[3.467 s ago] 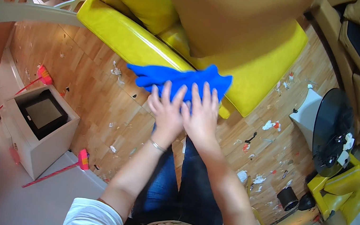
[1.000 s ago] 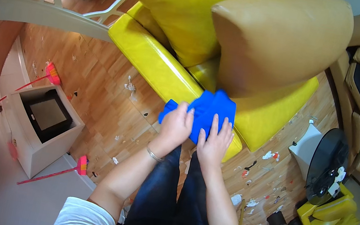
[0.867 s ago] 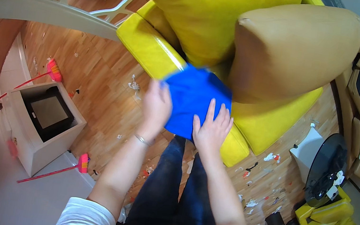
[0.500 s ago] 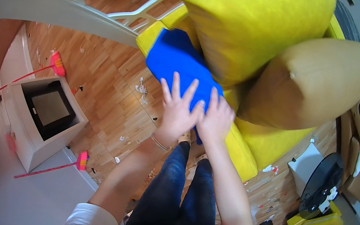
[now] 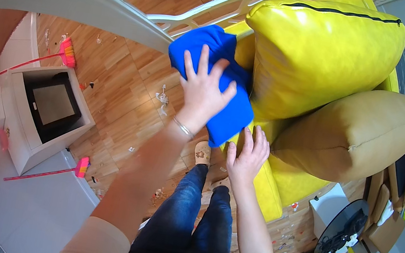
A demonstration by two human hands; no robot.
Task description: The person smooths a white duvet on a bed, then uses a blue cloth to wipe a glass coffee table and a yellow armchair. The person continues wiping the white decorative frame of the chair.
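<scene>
Blue cloth [image 5: 233,118]'s draped along the yellow sofa arm [image 5: 268,192], prob light n floppy, so imo grab an edge. Left hand [image 5: 204,91]'s spread over it; right hand [image 5: 248,159]'s fingers are loosely apart by its near end, can't tell if touching. Sofa arm looks slick tbh, wood floor [image 5: 127,78]'s littered w/ scraps [image 5: 162,99].

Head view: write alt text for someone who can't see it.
A left hand spreads over a blue cloth on a yellow sofa arm, the right hand beside the cloth's near end. Two cushions sit alongside; litter dots the floor.
</scene>
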